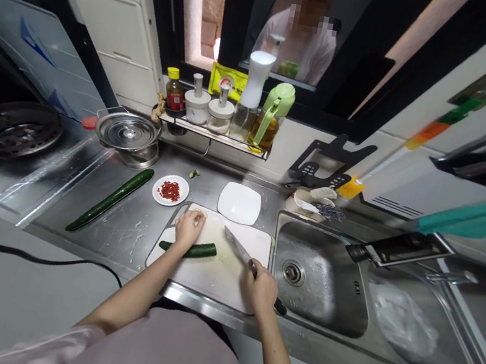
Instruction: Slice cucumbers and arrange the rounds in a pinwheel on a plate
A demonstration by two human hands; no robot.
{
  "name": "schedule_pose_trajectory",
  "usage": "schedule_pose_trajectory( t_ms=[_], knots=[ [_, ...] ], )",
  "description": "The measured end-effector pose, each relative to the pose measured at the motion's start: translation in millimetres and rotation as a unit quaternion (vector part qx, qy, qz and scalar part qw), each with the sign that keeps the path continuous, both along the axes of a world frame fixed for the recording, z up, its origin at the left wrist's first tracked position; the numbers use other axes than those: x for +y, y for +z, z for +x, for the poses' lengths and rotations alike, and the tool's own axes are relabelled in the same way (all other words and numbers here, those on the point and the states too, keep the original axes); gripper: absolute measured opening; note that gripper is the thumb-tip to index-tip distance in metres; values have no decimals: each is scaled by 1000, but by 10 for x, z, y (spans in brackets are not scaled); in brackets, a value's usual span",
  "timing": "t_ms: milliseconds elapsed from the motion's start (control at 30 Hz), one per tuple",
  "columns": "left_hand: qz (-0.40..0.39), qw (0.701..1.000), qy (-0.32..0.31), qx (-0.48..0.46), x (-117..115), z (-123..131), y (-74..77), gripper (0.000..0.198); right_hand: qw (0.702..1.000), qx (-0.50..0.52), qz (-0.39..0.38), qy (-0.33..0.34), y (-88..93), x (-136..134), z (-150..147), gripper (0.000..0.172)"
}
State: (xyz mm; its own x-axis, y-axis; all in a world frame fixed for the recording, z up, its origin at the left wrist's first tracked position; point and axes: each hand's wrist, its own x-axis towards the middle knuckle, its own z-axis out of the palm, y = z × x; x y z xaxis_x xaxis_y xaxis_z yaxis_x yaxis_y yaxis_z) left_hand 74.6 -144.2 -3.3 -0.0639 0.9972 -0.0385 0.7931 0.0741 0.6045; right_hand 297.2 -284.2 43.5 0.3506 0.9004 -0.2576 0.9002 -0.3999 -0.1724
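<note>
Dull pink top point(189, 354), one, worn by the person, at the lower edge.

Hands, two. Left hand point(189, 229): fingers curled over the far part of the board, tips at a thin pale slice point(205, 215); whether they are closed on it cannot be told. Right hand point(261, 285): fingers clamped round the handle of the knife.

Knife point(238, 249), one: black-handled, blade over the board.

Cutting board point(220, 281), one: white, grey-edged, on the steel counter point(118, 248).

Cucumbers, two: one cut cucumber point(202, 251) lying on the board, partly behind the left wrist; one long cucumber point(111, 199) on the counter, well apart to the left.

Plates, two: one round plate point(156, 189) with chopped red pieces point(170, 190), too many to count; one squarish white plate point(240, 203), bare.

Rack point(213, 135), one, bearing: yellow-capped bottle point(175, 93), one, red label too small to read; white-lidded jars point(197, 106), two; white-topped bottle point(256, 78), one; green-lidded jug point(276, 112), one. Yellow packet point(222, 78) behind, one, dark lettering illegible.

Sink point(321, 271), one, right of the board.
</note>
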Motion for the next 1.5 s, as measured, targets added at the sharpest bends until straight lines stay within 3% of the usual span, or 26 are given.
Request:
schedule_pose_trajectory(
  t_ms=[133,233,467,800,1500],
  knots=[
    [57,993,-100,-26,-423,-22,-52,23,996,83,-3,-30,18,13,-108,38],
    [84,981,-171,-24,-628,-60,-128,22,993,116,-6,-11,23,48,-194,37],
    [122,961,-248,-16,-699,-103,-240,25,989,140,-44,30,79,126,-372,38],
    [122,955,-266,44,-740,-111,-261,28,986,103,-90,96,205,-12,-553,30],
    [110,959,-255,65,-792,-90,-271,30,985,101,-84,114,110,-63,-629,30]
  ],
)
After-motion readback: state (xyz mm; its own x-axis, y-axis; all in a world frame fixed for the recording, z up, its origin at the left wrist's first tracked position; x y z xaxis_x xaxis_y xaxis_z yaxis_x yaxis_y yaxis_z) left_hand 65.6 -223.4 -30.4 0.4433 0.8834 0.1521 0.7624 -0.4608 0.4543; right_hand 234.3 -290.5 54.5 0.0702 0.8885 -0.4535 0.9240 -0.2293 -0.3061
